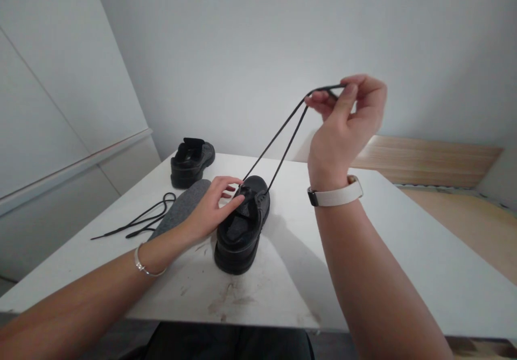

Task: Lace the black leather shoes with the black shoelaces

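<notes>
A black shoe [238, 249] stands on the white table, its heel toward me. My left hand [218, 198] grips its left side near the eyelets, thumb over the opening and fingers by the lace holes. High to the right, my right hand [349, 107] pinches a black shoelace [287, 147]. Two taut strands of the lace run from the shoe's front eyelets up to that hand, forming a narrow V. Whether the left fingertips also touch the lace I cannot tell.
Behind on the left stands a second black shoe [188, 163]. A grey insole [181, 204] lies partly under my left forearm, beside a loose black shoelace [149, 217]. Dark smudges mark the white table [278, 290] near its front edge. A wooden board [424, 155] lies beyond the table.
</notes>
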A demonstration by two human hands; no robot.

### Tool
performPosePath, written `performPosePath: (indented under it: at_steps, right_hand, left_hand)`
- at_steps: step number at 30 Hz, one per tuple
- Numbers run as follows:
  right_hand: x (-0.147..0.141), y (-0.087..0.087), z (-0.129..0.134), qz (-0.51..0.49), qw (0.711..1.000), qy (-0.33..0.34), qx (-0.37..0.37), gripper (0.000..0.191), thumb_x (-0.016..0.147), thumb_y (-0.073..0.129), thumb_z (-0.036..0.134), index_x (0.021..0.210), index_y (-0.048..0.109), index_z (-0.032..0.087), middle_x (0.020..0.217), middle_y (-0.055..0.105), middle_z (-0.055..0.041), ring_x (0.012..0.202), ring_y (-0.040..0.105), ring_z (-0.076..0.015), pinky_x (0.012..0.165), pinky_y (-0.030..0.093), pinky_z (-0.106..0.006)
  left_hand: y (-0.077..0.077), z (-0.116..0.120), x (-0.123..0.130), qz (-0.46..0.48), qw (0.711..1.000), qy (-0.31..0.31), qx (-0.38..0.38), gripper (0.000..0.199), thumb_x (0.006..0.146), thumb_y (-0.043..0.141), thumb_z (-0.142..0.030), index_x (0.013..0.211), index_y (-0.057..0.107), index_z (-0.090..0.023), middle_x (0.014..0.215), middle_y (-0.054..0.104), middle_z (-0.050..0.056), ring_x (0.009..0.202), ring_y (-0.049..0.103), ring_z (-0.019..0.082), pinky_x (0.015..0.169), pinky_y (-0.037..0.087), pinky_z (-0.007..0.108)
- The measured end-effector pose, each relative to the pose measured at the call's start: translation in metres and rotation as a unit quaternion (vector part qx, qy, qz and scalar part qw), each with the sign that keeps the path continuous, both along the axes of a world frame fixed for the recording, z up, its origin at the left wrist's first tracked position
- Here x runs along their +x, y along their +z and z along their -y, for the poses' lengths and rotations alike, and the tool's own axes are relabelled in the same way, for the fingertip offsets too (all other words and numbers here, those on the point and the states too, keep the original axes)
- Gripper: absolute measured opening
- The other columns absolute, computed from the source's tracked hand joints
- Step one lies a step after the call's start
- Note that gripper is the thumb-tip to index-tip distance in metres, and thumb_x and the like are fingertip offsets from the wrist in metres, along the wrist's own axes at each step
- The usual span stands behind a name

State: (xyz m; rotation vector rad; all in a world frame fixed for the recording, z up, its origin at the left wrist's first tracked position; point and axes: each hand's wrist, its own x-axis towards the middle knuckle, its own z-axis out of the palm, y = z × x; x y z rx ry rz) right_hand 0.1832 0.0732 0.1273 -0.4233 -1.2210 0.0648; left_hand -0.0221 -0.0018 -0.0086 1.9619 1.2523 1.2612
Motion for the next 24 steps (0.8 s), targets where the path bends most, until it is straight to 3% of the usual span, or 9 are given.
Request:
performPosePath:
  at_steps: [3,5,7,10,13,16,17,19,24]
  right_hand:
    - [-0.02,0.025,0.049,0.0,0.995,0.087,0.056,0.016,0.107,0.029,0.035,0.098,0.038,0.025,0.1,0.047,-0.0039,0.078,0.065,-0.0077,0.08,0.058,-0.027]
    - [-0.036,0.037,0.084,0.011,0.987,0.153,0.045,0.028,0.108,0.021,0.04,0.093,0.038,0.024,0.095,0.046,-0.0036,0.078,0.066,-0.008,0.082,0.06,-0.029]
    - [-0.048,0.045,0.112,0.04,0.989,0.144,0.023,0.045,0.105,0.008,0.052,0.102,0.044,0.025,0.094,0.045,-0.0027,0.085,0.069,-0.0087,0.085,0.06,-0.028]
    - [-0.053,0.054,0.132,0.052,0.995,0.08,0.012,0.064,0.099,-0.004,0.063,0.126,0.045,0.031,0.097,0.044,-0.0028,0.096,0.071,-0.0112,0.087,0.058,-0.028]
    - [-0.039,0.052,0.129,0.008,0.996,0.078,0.048,0.057,0.101,0.003,0.06,0.12,0.048,0.031,0.099,0.043,-0.0031,0.087,0.07,-0.0092,0.082,0.059,-0.027]
    - [-0.015,0.035,0.113,-0.026,0.996,0.051,0.064,0.025,0.106,0.031,0.039,0.095,0.048,0.025,0.1,0.048,-0.0023,0.069,0.061,-0.005,0.064,0.055,-0.02]
    - [-0.007,0.027,0.105,-0.032,0.997,0.036,0.059,0.015,0.105,0.038,0.029,0.096,0.048,0.025,0.101,0.051,-0.0018,0.064,0.058,-0.0036,0.059,0.052,-0.019]
    - [0.009,0.006,0.087,-0.03,0.999,0.02,0.01,0.009,0.1,0.045,0.018,0.097,0.051,0.024,0.098,0.053,-0.0008,0.058,0.053,-0.0025,0.053,0.048,-0.018]
    - [0.027,-0.038,0.048,-0.016,0.987,0.042,-0.152,0.007,0.096,0.056,0.029,0.095,0.055,0.022,0.085,0.056,0.0012,0.055,0.054,-0.0043,0.049,0.047,-0.019]
  left_hand:
    - [0.009,-0.005,0.0,0.015,0.996,0.021,0.08,0.064,0.087,0.069,-0.044,0.139,0.038,-0.023,0.142,0.046,0.014,0.123,0.055,0.026,0.108,0.045,0.048]
    - [0.021,-0.007,0.004,-0.014,0.992,-0.001,0.122,0.077,0.085,0.073,-0.044,0.145,0.031,-0.023,0.147,0.045,0.015,0.133,0.049,0.028,0.113,0.04,0.049]
    - [0.036,-0.009,0.012,-0.067,0.989,-0.049,0.125,0.067,0.086,0.07,-0.045,0.142,0.041,-0.022,0.143,0.052,0.013,0.132,0.051,0.03,0.113,0.04,0.047]
    - [0.054,-0.015,0.027,-0.108,0.98,-0.13,0.101,0.036,0.098,0.051,-0.048,0.111,0.066,-0.018,0.116,0.071,0.01,0.11,0.066,0.027,0.101,0.051,0.042]
    - [0.063,-0.025,0.036,-0.048,0.986,-0.144,0.063,0.045,0.101,0.042,-0.05,0.09,0.069,-0.016,0.092,0.076,0.009,0.09,0.071,0.023,0.09,0.056,0.038]
    - [0.068,-0.036,0.035,0.094,0.987,-0.129,0.005,0.044,0.098,0.049,-0.055,0.09,0.065,-0.014,0.093,0.076,0.013,0.082,0.074,0.023,0.082,0.06,0.039]
    - [0.07,-0.04,0.032,0.138,0.983,-0.123,-0.006,0.043,0.097,0.05,-0.055,0.092,0.064,-0.014,0.094,0.076,0.014,0.08,0.074,0.022,0.08,0.06,0.039]
    - [0.077,-0.044,0.025,0.196,0.976,-0.098,-0.008,0.039,0.096,0.052,-0.052,0.098,0.063,-0.015,0.097,0.076,0.013,0.078,0.074,0.021,0.079,0.06,0.039]
    - [0.098,-0.041,0.01,0.228,0.972,-0.04,0.049,0.033,0.099,0.049,-0.048,0.109,0.063,-0.02,0.085,0.074,0.002,0.067,0.067,0.016,0.066,0.057,0.033]
